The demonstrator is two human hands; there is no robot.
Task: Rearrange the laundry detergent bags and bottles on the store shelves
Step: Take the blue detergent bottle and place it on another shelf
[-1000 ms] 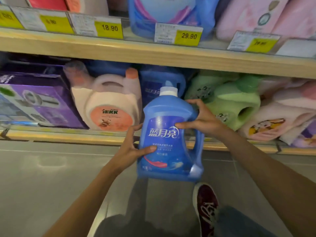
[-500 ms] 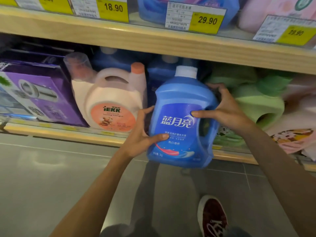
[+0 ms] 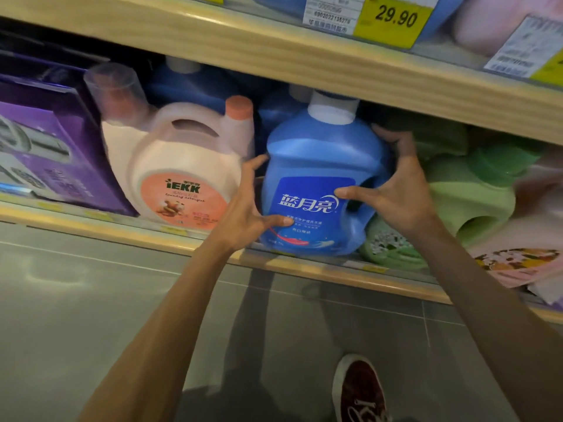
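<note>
A blue detergent bottle [image 3: 316, 166] with a white cap stands upright at the front of the lower shelf [image 3: 182, 239], between a peach IEKK jug [image 3: 182, 169] and green bottles [image 3: 469, 193]. My left hand [image 3: 246, 214] grips its lower left side, thumb across the label. My right hand [image 3: 402, 190] holds its right side at the handle, thumb on the label and fingers curled behind. More blue bottles [image 3: 195, 86] stand behind it in the dark.
A purple box [image 3: 51, 147] sits at the left of the shelf. Pink bags [image 3: 524, 257] lie at the right. The upper shelf board [image 3: 304, 56] hangs just over the bottle's cap, with price tags [image 3: 393, 19]. Grey floor tiles and my shoe [image 3: 359, 388] are below.
Both hands carried the blue bottle up and forward from over the floor into the shelf gap; it now stands on the lower shelf. The view moved closer.
</note>
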